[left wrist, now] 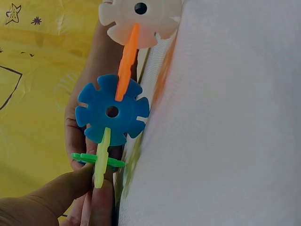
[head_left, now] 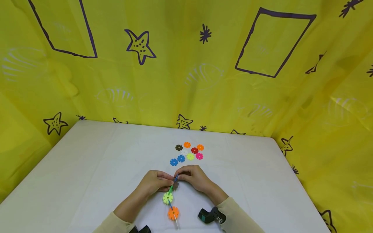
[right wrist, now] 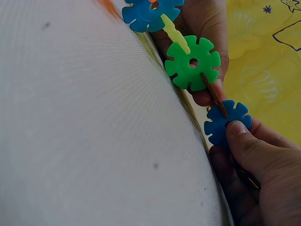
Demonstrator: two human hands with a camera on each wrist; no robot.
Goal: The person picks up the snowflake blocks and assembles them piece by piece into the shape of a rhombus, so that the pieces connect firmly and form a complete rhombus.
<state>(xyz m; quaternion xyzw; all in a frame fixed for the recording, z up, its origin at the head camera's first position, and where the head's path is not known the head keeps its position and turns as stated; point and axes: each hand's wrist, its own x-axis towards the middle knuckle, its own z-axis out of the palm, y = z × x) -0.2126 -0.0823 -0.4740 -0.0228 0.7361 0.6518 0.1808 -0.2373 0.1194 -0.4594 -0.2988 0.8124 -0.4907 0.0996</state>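
A chain of slotted plastic discs [head_left: 172, 200] lies on the white table [head_left: 87, 168] and runs from my fingers back toward me, past a yellow-green disc [head_left: 167, 197] and an orange disc [head_left: 173, 213]. My left hand [head_left: 168, 181] pinches the chain at its green disc [right wrist: 193, 61]. My right hand [head_left: 183, 176] pinches the end blue disc [right wrist: 228, 122] between thumb and fingers. That blue disc is slotted onto a brown disc [right wrist: 214, 92] seen edge-on. In the left wrist view a second blue disc [left wrist: 112, 112], an orange disc [left wrist: 127, 61] and a white disc [left wrist: 141, 16] follow along the chain.
Several loose discs [head_left: 187, 152] in mixed colours lie in a cluster just beyond my hands. A yellow curtain [head_left: 186, 81] with dark stars encloses the table at the back and on both sides. A black wrist camera [head_left: 211, 215] sits on my right sleeve.
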